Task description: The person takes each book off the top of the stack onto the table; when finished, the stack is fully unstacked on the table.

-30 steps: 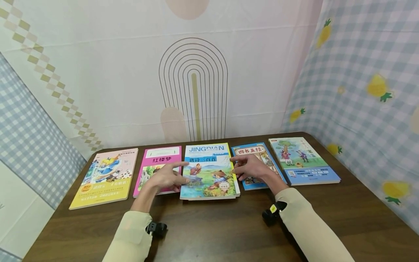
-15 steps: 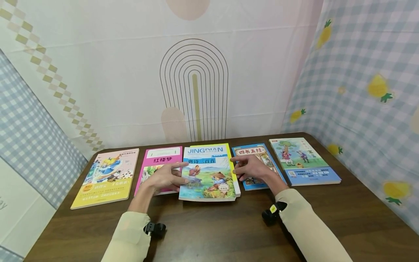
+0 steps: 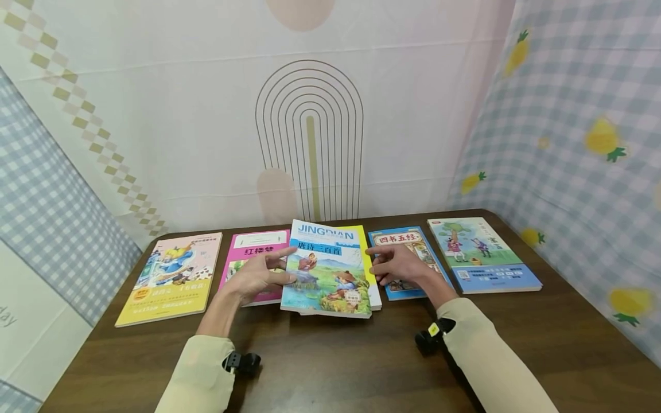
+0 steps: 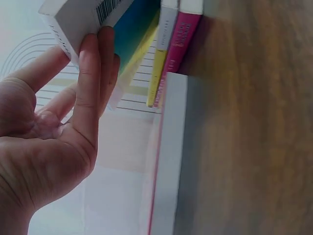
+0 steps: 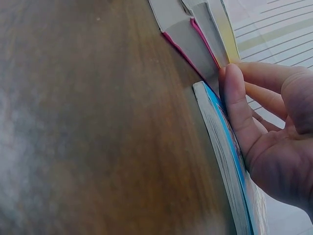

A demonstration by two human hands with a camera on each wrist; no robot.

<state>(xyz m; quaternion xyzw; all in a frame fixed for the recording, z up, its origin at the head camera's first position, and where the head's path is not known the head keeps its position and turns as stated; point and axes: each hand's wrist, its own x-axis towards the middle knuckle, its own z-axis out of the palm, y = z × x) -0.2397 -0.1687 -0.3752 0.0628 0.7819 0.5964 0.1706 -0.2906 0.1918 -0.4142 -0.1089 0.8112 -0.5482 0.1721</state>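
My left hand (image 3: pixel 254 279) pinches the left edge of a picture-covered paperback (image 3: pixel 326 281) titled JINGDIAN. Its barcoded back (image 4: pixel 105 12) shows in the left wrist view, raised at a tilt over the stack. Beneath it, a yellow book (image 3: pixel 368 261) sticks out at the right and top. My right hand (image 3: pixel 400 267) pinches that yellow book's right edge, thumb and forefinger at its side. Lower in the same stack, a magenta spine (image 4: pixel 181 44) shows in the left wrist view. The rest of the stack is hidden under the raised paperback.
A pink book (image 3: pixel 258 241) lies left of the stack, partly behind my left hand. Farther left is a yellow-and-pink book (image 3: pixel 170 281). To the right lie a blue book (image 3: pixel 395 238), partly under my right hand, and a green-and-blue book (image 3: pixel 482 252). All rest on the brown table (image 3: pixel 330 361).
The JINGDIAN paperback has slid left off the yellow book and now tilts up in my left hand, exposing more yellow. My right hand stays at the stack's right edge.
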